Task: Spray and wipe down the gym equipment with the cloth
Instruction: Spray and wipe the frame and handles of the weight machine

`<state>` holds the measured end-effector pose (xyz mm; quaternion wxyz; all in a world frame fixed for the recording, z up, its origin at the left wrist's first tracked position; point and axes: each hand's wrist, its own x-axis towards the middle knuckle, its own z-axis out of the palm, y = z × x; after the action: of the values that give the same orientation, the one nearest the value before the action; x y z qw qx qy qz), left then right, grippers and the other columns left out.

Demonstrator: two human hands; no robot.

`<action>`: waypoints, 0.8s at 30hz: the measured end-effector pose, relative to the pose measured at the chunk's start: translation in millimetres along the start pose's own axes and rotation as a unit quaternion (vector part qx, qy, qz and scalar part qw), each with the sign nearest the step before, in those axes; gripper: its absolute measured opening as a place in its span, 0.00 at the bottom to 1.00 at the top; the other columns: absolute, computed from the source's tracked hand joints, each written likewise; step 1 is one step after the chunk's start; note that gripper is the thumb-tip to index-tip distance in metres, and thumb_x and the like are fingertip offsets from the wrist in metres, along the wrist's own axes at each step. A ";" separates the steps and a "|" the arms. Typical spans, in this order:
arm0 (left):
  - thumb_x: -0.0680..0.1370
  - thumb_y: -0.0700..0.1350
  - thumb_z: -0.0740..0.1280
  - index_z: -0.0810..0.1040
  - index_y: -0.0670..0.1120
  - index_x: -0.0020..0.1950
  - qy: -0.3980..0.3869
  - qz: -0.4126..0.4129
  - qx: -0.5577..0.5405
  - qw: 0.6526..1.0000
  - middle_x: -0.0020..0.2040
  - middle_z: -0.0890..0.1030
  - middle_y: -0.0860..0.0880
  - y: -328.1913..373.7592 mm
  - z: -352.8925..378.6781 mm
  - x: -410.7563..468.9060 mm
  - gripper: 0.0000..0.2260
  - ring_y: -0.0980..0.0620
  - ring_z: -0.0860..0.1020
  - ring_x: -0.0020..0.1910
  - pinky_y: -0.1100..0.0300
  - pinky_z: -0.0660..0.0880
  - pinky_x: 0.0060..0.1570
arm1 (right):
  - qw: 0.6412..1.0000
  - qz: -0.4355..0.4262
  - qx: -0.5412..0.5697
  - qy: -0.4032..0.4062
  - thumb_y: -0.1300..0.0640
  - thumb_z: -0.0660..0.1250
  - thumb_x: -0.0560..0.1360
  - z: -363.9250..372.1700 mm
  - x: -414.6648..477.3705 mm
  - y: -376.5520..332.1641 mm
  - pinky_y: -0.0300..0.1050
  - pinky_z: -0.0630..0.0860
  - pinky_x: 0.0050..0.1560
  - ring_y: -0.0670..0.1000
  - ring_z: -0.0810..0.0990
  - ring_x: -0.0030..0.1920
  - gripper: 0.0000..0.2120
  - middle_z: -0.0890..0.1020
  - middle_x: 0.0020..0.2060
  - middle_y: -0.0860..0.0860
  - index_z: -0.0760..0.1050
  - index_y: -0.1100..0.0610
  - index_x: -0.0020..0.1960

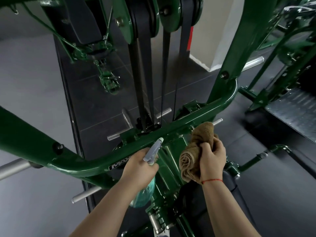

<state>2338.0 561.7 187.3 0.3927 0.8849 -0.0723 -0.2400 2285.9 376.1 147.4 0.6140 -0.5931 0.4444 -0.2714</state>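
Note:
A dark green gym machine fills the view, with a curved green crossbar [188, 117] running from lower left to upper right. My left hand [138, 165] grips a spray bottle [152, 150] with a grey nozzle and a teal body, the nozzle pointing at the crossbar from close by. To the right of it my right hand [212, 161] holds a bunched brown cloth [193, 156] just below the crossbar, over the green frame plate [172, 161]. A red string circles the right wrist.
Black belts [145, 82] run down from green pulleys [169, 14] behind the crossbar. Silver pegs [15, 168] stick out on the left and near the middle. A black pad [229, 182] sits under my right wrist. Another green machine [282, 74] stands at the right, on grey floor.

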 end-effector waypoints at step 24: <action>0.76 0.47 0.72 0.76 0.42 0.48 0.061 -0.083 -0.137 0.985 0.36 0.71 0.46 -39.0 -47.6 36.9 0.10 0.52 0.65 0.27 0.60 0.65 0.25 | 0.850 -0.264 -0.451 -0.059 0.62 0.72 0.71 56.2 50.7 -1.4 0.65 0.71 0.56 0.64 0.70 0.65 0.21 0.74 0.66 0.55 0.78 0.51 0.63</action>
<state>2390.9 608.0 172.6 0.4927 0.8386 0.0588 -0.2247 2358.1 359.6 131.8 0.2094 -0.9148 0.3077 -0.1568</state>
